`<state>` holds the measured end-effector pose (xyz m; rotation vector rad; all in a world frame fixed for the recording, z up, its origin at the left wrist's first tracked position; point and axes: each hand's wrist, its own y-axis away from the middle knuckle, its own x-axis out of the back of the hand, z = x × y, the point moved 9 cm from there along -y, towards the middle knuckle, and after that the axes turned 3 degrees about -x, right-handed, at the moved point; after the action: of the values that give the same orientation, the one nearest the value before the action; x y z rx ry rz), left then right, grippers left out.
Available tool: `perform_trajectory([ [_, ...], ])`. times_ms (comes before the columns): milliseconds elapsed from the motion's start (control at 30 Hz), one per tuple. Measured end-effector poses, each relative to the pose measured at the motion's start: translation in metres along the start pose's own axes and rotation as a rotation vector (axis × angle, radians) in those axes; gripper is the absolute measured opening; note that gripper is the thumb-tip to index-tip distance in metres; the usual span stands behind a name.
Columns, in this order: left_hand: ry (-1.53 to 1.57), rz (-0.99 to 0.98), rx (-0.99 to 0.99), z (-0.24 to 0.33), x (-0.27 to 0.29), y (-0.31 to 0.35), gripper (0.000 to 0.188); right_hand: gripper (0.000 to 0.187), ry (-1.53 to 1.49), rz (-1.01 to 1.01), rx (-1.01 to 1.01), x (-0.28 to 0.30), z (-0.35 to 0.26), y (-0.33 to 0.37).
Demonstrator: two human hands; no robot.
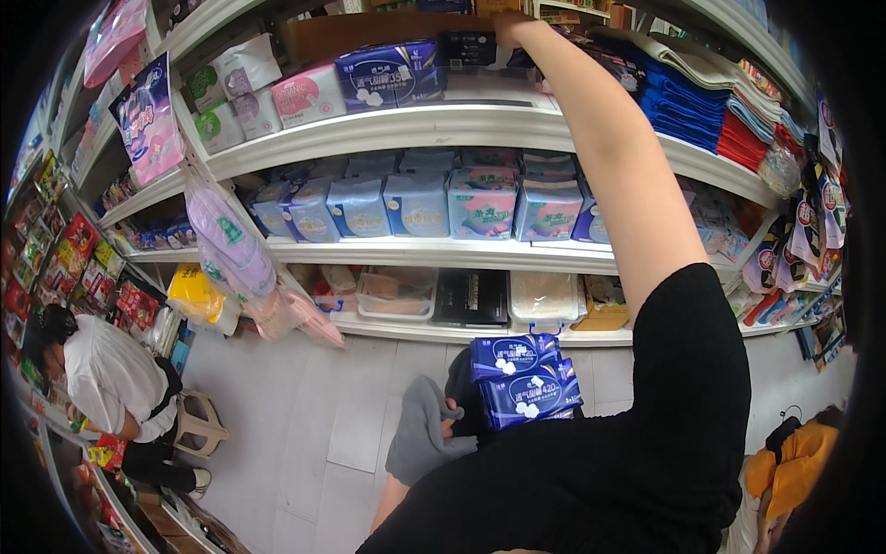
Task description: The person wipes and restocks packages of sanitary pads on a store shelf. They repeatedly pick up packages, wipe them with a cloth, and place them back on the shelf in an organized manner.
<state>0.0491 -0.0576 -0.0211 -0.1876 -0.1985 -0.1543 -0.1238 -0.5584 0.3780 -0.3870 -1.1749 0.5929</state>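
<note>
My right arm stretches up across the shelves. My right hand [508, 30] is at the back of the top shelf, beside a dark blue packet [467, 48]; its fingers are too small and hidden to make out. Low in front of me, my left hand [449, 423] is closed on a grey cloth [420, 434], which covers most of it. Just right of the cloth are a dark blue pad pack [532, 395] and a second blue pack [515, 355] beyond it. What supports them is hidden.
Pads in blue and pink packs [391, 78] line the upper shelf [397, 131], with light blue packs [417, 205] below. Folded blue towels [678, 100] lie right. Plastic bins [397, 294] fill the bottom. A person in white [120, 374] sits left; another in orange [792, 466] is lower right.
</note>
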Motion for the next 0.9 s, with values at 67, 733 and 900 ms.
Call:
perform_trajectory([
  [67, -0.148, 0.004, -0.088, 0.008, 0.005, -0.004, 0.053, 0.043, 0.021, -0.077, -0.009, -0.002, -0.017, 0.013],
  [733, 0.25, 0.06, 0.155, -0.02, 0.005, -0.003, 0.055, 0.055, -0.204, -0.197, 0.043, 0.022, -0.021, 0.035],
  [900, 0.06, 0.079, 0.175, -0.007, -0.002, -0.019, 0.063, 0.022, -0.322, 0.194, -0.206, 0.083, 0.046, 0.031],
])
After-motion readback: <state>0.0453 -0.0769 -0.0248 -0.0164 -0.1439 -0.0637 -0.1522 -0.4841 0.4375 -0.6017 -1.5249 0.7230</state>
